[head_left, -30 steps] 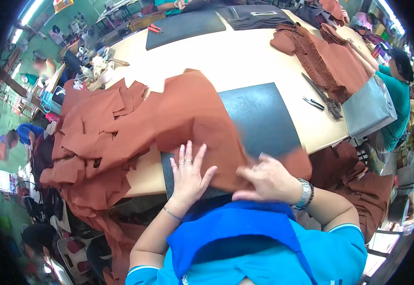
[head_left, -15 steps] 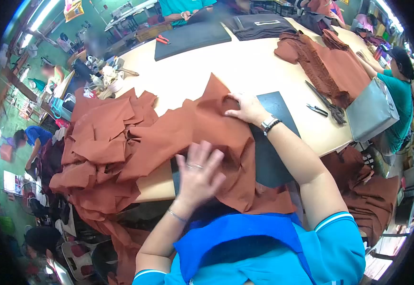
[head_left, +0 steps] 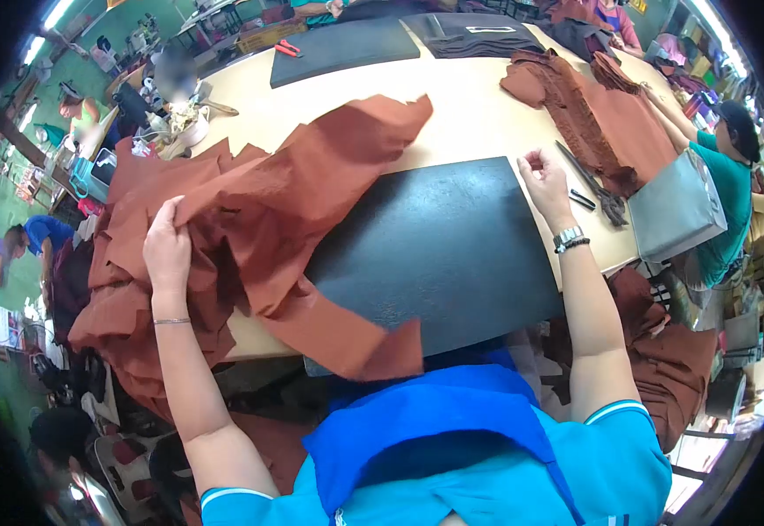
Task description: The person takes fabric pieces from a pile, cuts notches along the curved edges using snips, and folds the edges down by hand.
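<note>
No text, label, brand, number or sign is readable anywhere, neither on the large pale cream table point(head_left: 474, 105) nor on things around it; the small white rectangle point(head_left: 491, 30) on the dark stacked sheets point(head_left: 478, 46) at its far edge shows no legible lettering.

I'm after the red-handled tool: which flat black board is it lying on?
The far flat black board; the near one, partly under reddish-brown sheeting, bears no tool.
</note>
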### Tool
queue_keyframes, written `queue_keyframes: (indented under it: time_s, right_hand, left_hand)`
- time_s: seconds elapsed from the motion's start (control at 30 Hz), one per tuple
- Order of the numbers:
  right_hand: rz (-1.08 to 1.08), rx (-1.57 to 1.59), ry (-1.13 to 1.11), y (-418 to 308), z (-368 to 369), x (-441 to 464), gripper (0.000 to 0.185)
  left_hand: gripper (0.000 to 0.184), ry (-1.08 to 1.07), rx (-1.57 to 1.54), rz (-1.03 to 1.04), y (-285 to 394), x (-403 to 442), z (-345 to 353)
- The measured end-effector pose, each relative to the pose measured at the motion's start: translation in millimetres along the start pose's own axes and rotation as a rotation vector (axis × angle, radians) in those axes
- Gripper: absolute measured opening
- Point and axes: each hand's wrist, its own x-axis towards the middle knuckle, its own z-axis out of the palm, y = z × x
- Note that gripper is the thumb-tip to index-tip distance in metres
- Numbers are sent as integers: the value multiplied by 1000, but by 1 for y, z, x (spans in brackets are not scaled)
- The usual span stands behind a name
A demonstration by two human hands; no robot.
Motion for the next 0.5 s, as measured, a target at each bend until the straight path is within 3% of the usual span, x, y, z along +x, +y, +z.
queue_keyframes:
  time_s: [0.07,0.1,0.17,0.27,0.37,0.47,0.5]
  right_hand:
    - [-160,-8,-11,-27,6,-9,36]
    - [-131,-27,-104,-41,13,-11,54]
    - [-398,-38,-92,-70,31,-16,81]
    - [-597,-12,-159,-105,55,-11,105]
    - [-802,-274,-325,-136,66,-4,112]
    - [-824,-385,-545,-150,69,-3,115]
    - [-737,-372,-651,-159,63,-2,84]
  left_hand:
    - [44,29,-74,182,22,-6,-2]
    - [47,34,-78,247,35,-10,-2]
    - [50,11,-68,361,62,-22,-5]
    - [51,6,-17,598,91,-34,-14]
    - [48,-21,1,723,102,-42,-20]
    - [38,-45,22,783,104,-42,-27]
    - [38,-40,27,797,101,-40,-28]
